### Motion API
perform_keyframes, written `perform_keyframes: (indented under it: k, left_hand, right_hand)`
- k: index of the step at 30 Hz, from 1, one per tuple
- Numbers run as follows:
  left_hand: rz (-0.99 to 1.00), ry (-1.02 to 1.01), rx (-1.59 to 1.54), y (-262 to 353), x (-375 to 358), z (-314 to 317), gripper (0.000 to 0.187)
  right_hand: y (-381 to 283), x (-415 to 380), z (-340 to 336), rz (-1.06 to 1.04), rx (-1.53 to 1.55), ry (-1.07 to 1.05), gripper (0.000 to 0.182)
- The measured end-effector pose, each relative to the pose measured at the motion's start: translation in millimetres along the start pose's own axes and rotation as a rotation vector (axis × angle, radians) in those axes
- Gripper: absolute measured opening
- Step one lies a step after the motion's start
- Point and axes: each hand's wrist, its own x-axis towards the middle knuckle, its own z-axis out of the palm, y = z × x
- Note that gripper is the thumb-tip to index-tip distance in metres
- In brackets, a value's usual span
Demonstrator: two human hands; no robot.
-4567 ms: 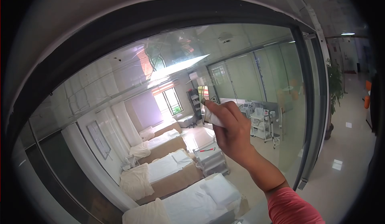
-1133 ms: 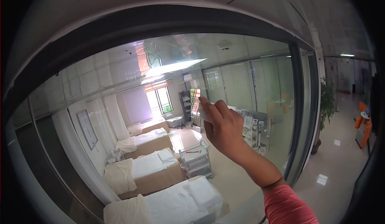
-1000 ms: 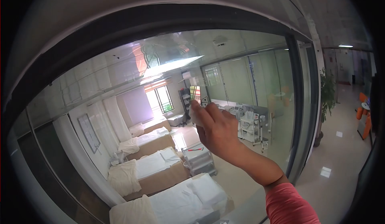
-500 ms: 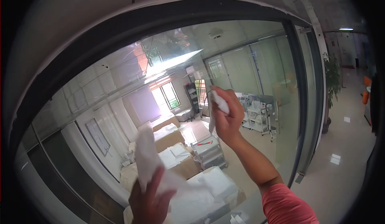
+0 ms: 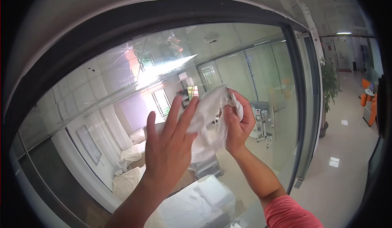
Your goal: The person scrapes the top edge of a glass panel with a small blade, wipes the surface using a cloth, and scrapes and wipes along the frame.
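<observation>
A thin white cloth [image 5: 209, 113] hangs crumpled between my hands in the middle of the head view. My right hand [image 5: 239, 126] grips its right end, with a bunched fold sticking out beside the thumb. On the left, my left hand [image 5: 169, 148] is raised with its fingers spread, and its fingertips overlap the cloth's left edge in this view. Behind both hands is a large glass pane [image 5: 267, 71] set in a dark frame [image 5: 204, 11].
Through the glass show beds with white covers [image 5: 179, 207], a grey trolley [image 5: 207, 167] and a wheeled stand [image 5: 263, 126]. On the right, a potted plant [image 5: 328, 81] and orange chairs [image 5: 369, 111] stand along a corridor with a shiny floor [image 5: 347, 162].
My left hand has moved up and right towards my right hand, its fingers now spread. The cloth that trailed by my left hand now hangs from my right hand. The view has shifted slightly.
</observation>
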Motion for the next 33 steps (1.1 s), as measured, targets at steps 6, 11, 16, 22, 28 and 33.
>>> perform_keyframes:
  k: [6, 11, 16, 22, 28, 33]
  left_hand:
    - [-0.074, 0.151, 0.346, -47, 60, -19, 0.019]
    - [0.071, -0.087, 0.089, -16, 24, -9, 0.016]
    - [0.025, 0.125, 0.264, -31, 61, -9, 0.018]
    - [0.038, -0.03, 0.178, 0, 13, -5, 0.015]
    - [-0.114, 0.062, 0.083, -6, -40, -20, 0.01]
    - [-0.239, 0.359, -0.255, -15, -17, -16, 0.03]
  right_hand:
    - [2, -3, 5, -0.008, 0.025, 0.008, 0.033]
    - [4, -5, 0, 0.032, 0.044, -0.002, 0.033]
    - [-3, -4, 9, -0.045, -0.005, 0.041, 0.032]
    - [1, -2, 2, 0.023, 0.003, 0.026, 0.032]
    - [3, 1, 5, -0.134, -0.177, -0.096, 0.036]
    - [1, 7, 1, -0.309, -0.113, -0.293, 0.032]
